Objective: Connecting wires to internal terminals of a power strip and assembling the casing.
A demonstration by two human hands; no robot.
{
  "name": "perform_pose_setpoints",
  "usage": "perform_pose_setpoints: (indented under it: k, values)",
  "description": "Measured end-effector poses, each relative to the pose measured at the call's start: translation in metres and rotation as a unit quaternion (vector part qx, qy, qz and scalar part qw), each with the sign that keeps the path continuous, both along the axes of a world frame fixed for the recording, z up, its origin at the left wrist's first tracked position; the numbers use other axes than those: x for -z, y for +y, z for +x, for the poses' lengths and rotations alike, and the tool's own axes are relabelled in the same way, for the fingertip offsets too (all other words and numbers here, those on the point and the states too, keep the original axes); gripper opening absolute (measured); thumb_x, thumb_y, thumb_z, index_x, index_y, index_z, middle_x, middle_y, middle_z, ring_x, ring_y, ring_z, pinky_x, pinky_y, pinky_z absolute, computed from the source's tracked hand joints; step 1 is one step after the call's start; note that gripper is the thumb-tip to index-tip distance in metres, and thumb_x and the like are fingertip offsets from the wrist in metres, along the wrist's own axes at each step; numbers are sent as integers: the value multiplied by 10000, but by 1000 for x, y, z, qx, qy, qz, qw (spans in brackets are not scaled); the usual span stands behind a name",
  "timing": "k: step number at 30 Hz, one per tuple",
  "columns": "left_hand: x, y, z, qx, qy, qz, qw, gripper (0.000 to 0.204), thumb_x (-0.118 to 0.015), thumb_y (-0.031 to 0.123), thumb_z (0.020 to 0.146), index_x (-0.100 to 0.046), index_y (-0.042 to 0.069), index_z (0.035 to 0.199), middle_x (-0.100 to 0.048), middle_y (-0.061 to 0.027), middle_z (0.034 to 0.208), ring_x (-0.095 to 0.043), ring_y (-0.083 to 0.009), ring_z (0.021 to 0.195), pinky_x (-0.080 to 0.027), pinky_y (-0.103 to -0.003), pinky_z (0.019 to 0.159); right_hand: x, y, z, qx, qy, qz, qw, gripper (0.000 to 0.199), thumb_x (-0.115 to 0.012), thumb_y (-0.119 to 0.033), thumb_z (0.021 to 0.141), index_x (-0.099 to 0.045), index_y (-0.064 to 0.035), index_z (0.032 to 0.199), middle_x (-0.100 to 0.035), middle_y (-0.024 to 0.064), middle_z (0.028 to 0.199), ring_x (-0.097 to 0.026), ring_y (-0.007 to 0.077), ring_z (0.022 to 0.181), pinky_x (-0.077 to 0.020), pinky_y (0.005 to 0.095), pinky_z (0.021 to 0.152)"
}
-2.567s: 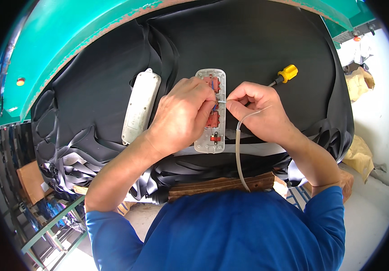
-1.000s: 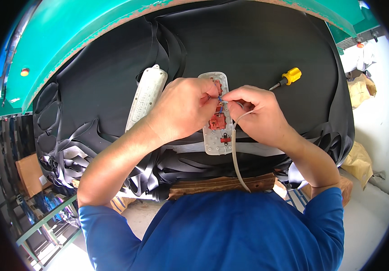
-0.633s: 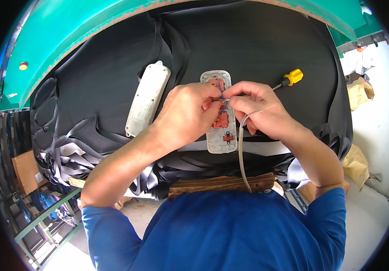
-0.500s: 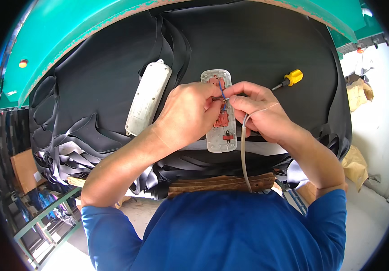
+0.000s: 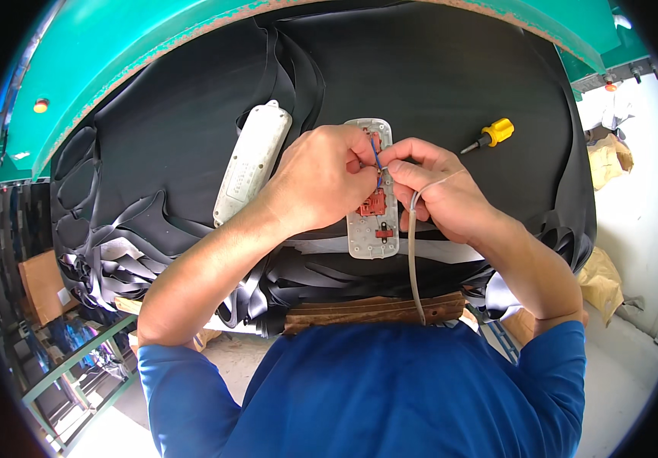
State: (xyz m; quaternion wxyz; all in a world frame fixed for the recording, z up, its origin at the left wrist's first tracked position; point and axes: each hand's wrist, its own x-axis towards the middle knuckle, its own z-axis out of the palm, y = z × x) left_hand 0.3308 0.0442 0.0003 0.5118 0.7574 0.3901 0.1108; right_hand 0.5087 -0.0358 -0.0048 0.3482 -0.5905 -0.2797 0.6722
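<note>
A: Where is the open power strip base seen?

B: The pale grey, oblong plastic power strip base with reddish inner parts (image 5: 372,206) is laid flat on the black rubber-sheeted surface (image 5: 436,69), near its front edge. It is partly covered by both hands.

A: How are the hands placed?

B: The left hand (image 5: 321,177) is curled over the base's left side, its fingers (image 5: 361,153) closed narrow on a thin blue wire (image 5: 375,153). The right hand (image 5: 439,191) is set against the base's right side, fingers (image 5: 396,164) pinched shut at the same wire. The fingertips of both hands appear to be touching, though the exact contact is hidden.

A: And the cable?

B: A grey round cable (image 5: 413,259) is seen running down from the right hand, over the wooden strip (image 5: 359,311) at the front edge.

A: Anything else noted?

B: A long white plastic cover (image 5: 252,162) is lying just left of the left hand. A yellow-handled screwdriver (image 5: 489,136) is lying apart, right of the hands.
</note>
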Motion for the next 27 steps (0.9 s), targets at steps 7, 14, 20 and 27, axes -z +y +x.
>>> perform_pose_setpoints:
  k: [7,14,20,27]
  values:
    - [-8,-5,4,30,38,116,992,23,-641,6,810,-635,-11,825,-647,-100,656,-635,-172,598,-493,-324,566,0,-2,0,-25,-32,46,998,179,-529,-163,1014,-617,-40,1111,-568,28,683,-486,90,530,-511,282,546]
    - [1,-7,4,49,-6,249,967,15,-639,-16,828,-635,-13,842,-658,-133,719,-662,-227,638,-508,-348,582,2,-4,0,-21,-33,71,997,181,-543,-143,1002,-631,-27,1109,-612,52,706,-530,102,537,-532,279,551]
    - [3,-7,-3,43,-7,151,988,29,-653,-31,848,-634,-25,868,-647,-125,778,-644,-195,682,-517,-320,628,5,-5,-1,-7,-33,76,997,175,-565,-141,996,-638,-26,1105,-638,65,722,-550,103,537,-530,262,536]
    - [0,-7,-10,37,-61,175,982,95,-660,-20,854,-671,-35,947,-642,-123,836,-638,-185,689,-513,-311,632,-10,-1,-6,1,-34,49,998,163,-542,-125,1000,-624,-13,1085,-625,68,759,-588,110,612,-532,278,534]
